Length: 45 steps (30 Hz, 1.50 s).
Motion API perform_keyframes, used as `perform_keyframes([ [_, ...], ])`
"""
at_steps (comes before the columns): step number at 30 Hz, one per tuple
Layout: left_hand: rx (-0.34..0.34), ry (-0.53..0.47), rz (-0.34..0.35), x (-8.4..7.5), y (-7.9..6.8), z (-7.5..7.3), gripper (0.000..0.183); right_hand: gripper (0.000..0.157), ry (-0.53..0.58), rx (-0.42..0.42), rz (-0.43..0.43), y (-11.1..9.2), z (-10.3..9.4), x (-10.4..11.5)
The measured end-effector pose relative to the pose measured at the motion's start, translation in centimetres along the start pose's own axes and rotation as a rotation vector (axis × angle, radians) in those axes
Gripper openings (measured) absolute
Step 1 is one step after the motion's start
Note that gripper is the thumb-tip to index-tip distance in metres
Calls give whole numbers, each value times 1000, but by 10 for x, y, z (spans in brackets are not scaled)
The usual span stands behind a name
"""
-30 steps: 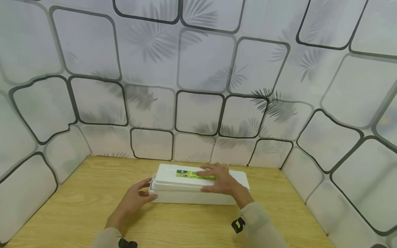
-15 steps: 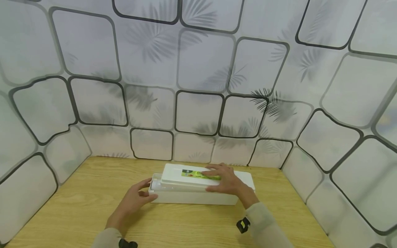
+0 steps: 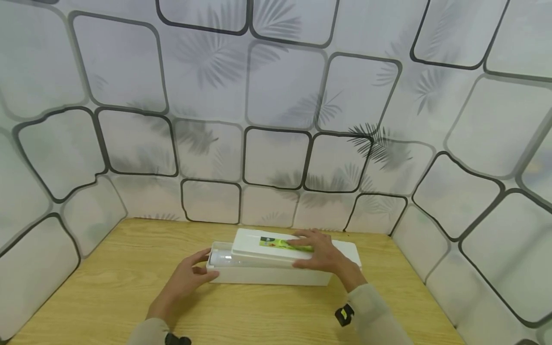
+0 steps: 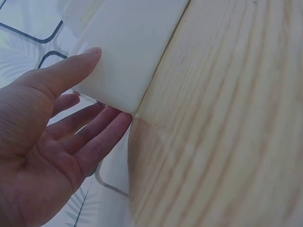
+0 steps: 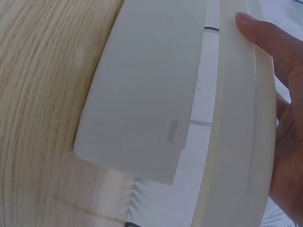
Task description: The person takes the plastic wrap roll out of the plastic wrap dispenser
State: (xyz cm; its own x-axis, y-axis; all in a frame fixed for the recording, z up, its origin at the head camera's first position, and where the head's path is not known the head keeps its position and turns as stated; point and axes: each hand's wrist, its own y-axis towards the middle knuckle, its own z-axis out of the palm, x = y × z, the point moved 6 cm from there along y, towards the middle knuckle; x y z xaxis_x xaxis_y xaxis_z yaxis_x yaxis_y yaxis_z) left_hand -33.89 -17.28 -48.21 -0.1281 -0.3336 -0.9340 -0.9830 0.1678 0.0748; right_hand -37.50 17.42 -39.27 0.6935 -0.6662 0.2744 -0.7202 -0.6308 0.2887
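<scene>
A long white plastic box (image 3: 267, 276) lies across the wooden table. Its white lid (image 3: 250, 238), with a green and yellow label, sits shifted right, its right end jutting past the box. In the right wrist view a gap shows between lid and box. My right hand (image 3: 321, 251) grips the lid, thumb on the front edge, fingers over the top. My left hand (image 3: 185, 278) holds the box's left end, thumb on the front wall and fingers against the end wall. Through the uncovered left part shows a pale, shiny, rounded thing (image 3: 221, 258); the lid hides the rest.
The light wooden table (image 3: 129, 287) runs back to a wall covering (image 3: 276, 158) with dark rounded outlines and leaf prints, which also closes in both sides. Each sleeve has a small black device at the wrist, such as the right device (image 3: 344, 315).
My right hand has slid the lid to the right, uncovering the box's left end and the shiny thing inside. My left hand and the box have stayed in place.
</scene>
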Motion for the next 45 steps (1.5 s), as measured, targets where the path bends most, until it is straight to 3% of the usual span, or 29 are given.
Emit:
perform_keyframes([
  [25,16,-33,8,1,0,2,78,59,-15,8,46,-17,-13,-16],
  [45,9,-29,4,-2,-2,1,79,59,-85,-84,31,-37,-23,-33],
])
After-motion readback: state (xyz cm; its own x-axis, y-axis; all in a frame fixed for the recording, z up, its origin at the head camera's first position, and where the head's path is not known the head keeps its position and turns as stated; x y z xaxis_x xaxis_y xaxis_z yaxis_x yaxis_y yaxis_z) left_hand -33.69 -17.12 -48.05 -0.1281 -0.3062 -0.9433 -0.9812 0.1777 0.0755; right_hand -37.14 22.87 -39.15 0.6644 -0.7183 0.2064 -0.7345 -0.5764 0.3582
